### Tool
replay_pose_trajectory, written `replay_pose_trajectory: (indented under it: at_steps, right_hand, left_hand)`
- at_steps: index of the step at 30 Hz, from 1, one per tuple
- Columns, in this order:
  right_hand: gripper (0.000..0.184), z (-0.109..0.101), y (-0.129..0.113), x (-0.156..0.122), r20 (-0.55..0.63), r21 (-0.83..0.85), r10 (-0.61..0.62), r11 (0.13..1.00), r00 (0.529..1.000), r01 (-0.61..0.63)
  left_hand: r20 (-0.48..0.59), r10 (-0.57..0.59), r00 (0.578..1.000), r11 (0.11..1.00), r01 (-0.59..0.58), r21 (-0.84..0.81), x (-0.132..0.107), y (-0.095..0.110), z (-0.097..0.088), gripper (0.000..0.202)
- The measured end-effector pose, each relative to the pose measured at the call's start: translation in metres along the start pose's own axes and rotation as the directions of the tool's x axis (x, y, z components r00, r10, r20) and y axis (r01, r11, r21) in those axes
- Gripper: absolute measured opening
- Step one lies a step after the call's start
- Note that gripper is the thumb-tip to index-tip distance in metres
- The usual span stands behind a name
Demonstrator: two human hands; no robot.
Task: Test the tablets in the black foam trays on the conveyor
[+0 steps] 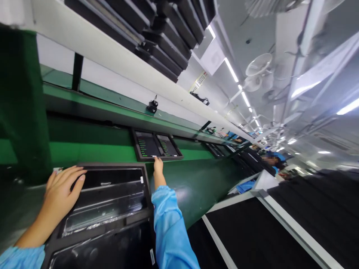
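My left hand [63,190] lies over the left end of a near black foam tray [147,186], its fingers stretched out and the thumb apart. In that tray sit two dark, glossy screen panels: one flat screen [117,190] and, nearer me, a second screen [112,246]. Farther along the bench, my right hand [158,167] is closed at the front edge of a smaller black tray [137,151]. That tray bears two lit screens, a left screen [147,144] and a right screen [167,145], both with green marks down one side. The right fingertips are partly hidden.
Both trays rest on a green bench [193,179]. Above it, a shelf [117,63] carries stacked black trays [168,33]. A small black device [152,106] stands on the ledge. At right are white-framed black surfaces [252,228]; a co-worker [273,160] is farther off.
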State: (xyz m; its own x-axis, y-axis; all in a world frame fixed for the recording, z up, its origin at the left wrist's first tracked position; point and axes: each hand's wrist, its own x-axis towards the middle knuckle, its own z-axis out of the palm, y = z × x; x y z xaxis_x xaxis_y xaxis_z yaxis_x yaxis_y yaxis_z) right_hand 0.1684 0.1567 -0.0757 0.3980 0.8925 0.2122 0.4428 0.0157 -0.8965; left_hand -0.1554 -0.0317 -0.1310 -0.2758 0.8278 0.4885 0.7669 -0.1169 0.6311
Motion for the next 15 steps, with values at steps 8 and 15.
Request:
replay_pose_trajectory:
  at_steps: [8, 15]
  right_hand:
    - [0.025, -0.025, -0.041, -0.143, 0.544, 0.041, -0.239, 0.965, 0.804, 0.26]
    - [0.037, -0.018, -0.057, -0.266, 0.852, 0.132, -0.472, 0.613, 0.227, 0.779]
  left_hand:
    - [0.229, -0.001, 0.973, 0.989, -0.033, 0.146, 0.018, -0.001, 0.013, 0.04]
    - [0.292, -0.057, 0.955, 0.986, 0.009, 0.165, 0.032, -0.004, 0.009, 0.028]
